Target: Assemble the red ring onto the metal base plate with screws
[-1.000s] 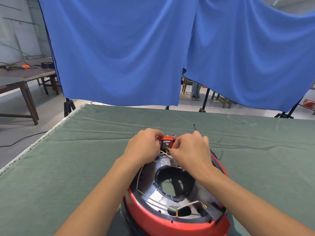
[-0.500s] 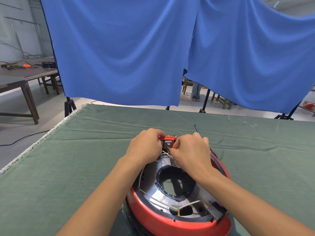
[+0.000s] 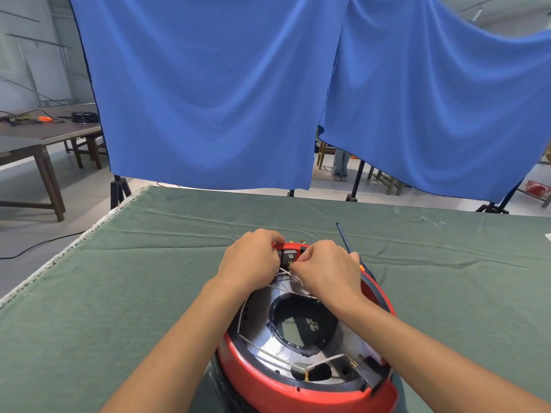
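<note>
On the green cloth [image 3: 119, 293], both hands grip the red ring's [image 3: 268, 380] far edge.

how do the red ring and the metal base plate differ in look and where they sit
The red ring is glossy red and smooth; the metal base plate is dull silver and speckled. The red ring forms the outer rim; the metal base plate sits inside it, with a large round opening at its centre. White wires cross the metal base plate, none the red ring's near side. Both are round and rest on the green cloth.
</note>
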Demonstrator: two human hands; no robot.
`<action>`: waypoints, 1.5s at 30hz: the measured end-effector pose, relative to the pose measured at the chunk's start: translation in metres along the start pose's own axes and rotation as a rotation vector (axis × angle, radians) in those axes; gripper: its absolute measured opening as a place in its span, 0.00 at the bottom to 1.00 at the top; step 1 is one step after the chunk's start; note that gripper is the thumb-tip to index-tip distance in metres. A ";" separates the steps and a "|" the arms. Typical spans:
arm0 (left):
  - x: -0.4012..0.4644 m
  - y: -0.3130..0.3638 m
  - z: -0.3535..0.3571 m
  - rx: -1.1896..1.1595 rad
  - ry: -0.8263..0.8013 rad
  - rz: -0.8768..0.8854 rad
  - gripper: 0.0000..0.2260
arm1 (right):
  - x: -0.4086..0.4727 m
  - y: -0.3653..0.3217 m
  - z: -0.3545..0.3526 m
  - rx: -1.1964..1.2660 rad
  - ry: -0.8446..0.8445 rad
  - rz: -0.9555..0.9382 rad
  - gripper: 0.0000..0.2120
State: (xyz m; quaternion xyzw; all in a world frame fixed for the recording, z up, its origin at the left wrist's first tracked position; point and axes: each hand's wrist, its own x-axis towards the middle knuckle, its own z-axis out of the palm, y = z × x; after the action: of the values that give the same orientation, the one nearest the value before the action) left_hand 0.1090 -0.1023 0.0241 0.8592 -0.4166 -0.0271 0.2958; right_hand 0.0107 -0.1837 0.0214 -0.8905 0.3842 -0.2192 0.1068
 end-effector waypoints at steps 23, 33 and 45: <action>-0.001 0.000 -0.001 -0.024 0.006 -0.001 0.16 | 0.000 -0.004 -0.001 -0.025 -0.016 0.060 0.10; 0.000 -0.001 -0.002 -0.036 0.001 0.008 0.16 | 0.004 -0.007 0.001 0.011 -0.011 0.069 0.08; 0.001 -0.003 -0.002 0.021 -0.013 -0.006 0.13 | 0.007 -0.007 0.002 -0.033 -0.042 0.023 0.08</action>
State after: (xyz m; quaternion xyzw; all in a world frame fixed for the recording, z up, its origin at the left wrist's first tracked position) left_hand 0.1120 -0.1004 0.0248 0.8634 -0.4160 -0.0292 0.2839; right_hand 0.0204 -0.1842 0.0241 -0.8921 0.3955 -0.1928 0.1025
